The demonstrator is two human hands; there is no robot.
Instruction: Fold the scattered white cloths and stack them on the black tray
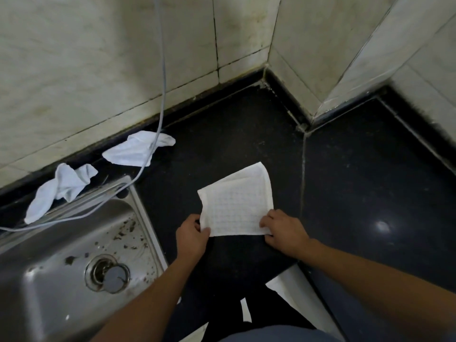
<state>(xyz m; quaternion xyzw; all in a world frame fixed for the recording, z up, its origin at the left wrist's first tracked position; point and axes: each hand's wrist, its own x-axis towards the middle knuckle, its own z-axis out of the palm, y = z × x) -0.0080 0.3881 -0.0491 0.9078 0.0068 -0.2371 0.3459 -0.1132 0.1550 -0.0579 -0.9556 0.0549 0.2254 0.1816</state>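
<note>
a half-folded white cloth (pixel 237 208) is laid flat on the dark surface (pixel 357 193), just to the right of the sink (pixel 74 255). its near edge is held between both hands, so the cloth lies directly ahead of them, away from the person. its longer side is judged to run from that near edge towards the wall corner, slanted a little away from the sink. a lower layer is seen peeking out along the far and right edges, so the fold is not squared.

the left hand (pixel 192 234), on the sink side, is closed in a pinch on the near corner closest to the sink. the right hand (pixel 283 230) is curled over the opposite near corner, and that corner is gripped against the surface. both hands are equally near the cloth; neither is free.

the next fold is judged to turn on the near edge being carried forward over the far one.

two crumpled cloths are left unfolded: one (pixel 138 149) behind the sink's far right corner, another (pixel 61 191) on the sink's far rim. the black tray cannot be told apart from the dark surface.
</note>
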